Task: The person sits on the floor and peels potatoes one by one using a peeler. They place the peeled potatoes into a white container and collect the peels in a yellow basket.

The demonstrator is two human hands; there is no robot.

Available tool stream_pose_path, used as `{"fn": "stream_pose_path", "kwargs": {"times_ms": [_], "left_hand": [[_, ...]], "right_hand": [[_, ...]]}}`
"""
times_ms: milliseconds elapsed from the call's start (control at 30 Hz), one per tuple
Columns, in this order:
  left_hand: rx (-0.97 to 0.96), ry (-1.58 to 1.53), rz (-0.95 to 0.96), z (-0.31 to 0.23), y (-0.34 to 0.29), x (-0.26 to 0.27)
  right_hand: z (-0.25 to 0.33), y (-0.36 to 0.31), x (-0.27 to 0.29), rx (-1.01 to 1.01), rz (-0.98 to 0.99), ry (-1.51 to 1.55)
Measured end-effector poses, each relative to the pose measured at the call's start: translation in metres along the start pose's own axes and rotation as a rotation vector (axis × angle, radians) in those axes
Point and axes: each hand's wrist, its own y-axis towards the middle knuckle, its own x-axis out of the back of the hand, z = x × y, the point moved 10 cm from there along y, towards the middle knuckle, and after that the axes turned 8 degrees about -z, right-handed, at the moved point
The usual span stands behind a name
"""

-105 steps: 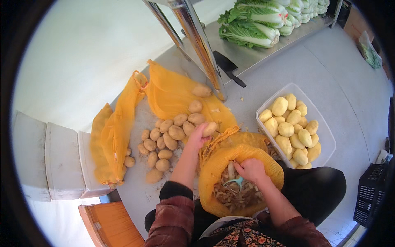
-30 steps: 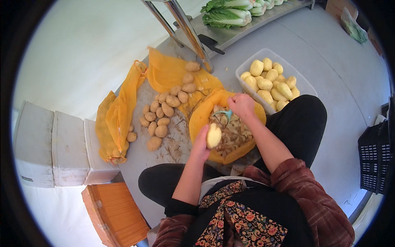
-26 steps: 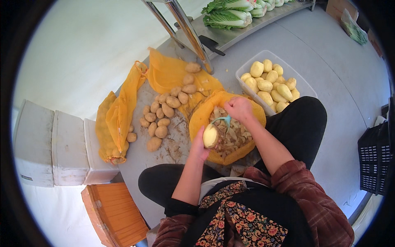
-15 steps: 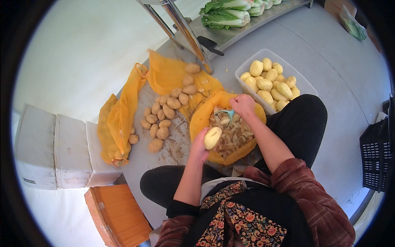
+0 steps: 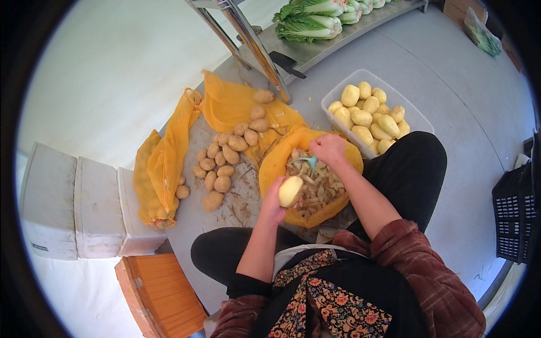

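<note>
A peeled, pale yellow potato (image 5: 291,191) is gripped in my left hand (image 5: 274,201), above the near left part of an orange mesh sack (image 5: 274,163). My right hand (image 5: 328,149) is closed on a light blue peeler (image 5: 310,161) over the far side of the same sack, apart from the potato. Inside the sack's open mouth lies a heap of potato peelings (image 5: 321,194). Several unpeeled brown potatoes (image 5: 222,184) lie on the floor to the left. To the far right, a clear plastic tub (image 5: 414,108) holds many peeled potatoes (image 5: 372,105).
A filled orange mesh sack (image 5: 152,194) stands at left beside white boxes (image 5: 100,205); an orange-brown box (image 5: 164,293) is nearer. Beyond, a metal rack (image 5: 321,53) carries Chinese cabbages (image 5: 310,27), with a black dustpan (image 5: 287,63) by its leg. A black crate (image 5: 514,211) stands far right.
My right hand and the peeler have shifted slightly left and away from me. In my left hand the potato has turned, and the dark mark on it no longer shows.
</note>
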Motion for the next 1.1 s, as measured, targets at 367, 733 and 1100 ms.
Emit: {"fn": "stream_pose_path", "kwargs": {"times_ms": [367, 733, 1100], "left_hand": [[-0.005, -0.219, -0.14, 0.0, 0.009, 0.016], [0.137, -0.087, 0.078, 0.016, 0.004, -0.005], [-0.196, 0.06, -0.232, -0.005, 0.014, 0.022]], "right_hand": [[0.055, -0.021, 0.018, 0.386, -0.156, 0.103], [0.022, 0.0, 0.0, 0.141, 0.014, 0.002], [0.037, -0.015, -0.017, 0.195, 0.09, 0.122]]}}
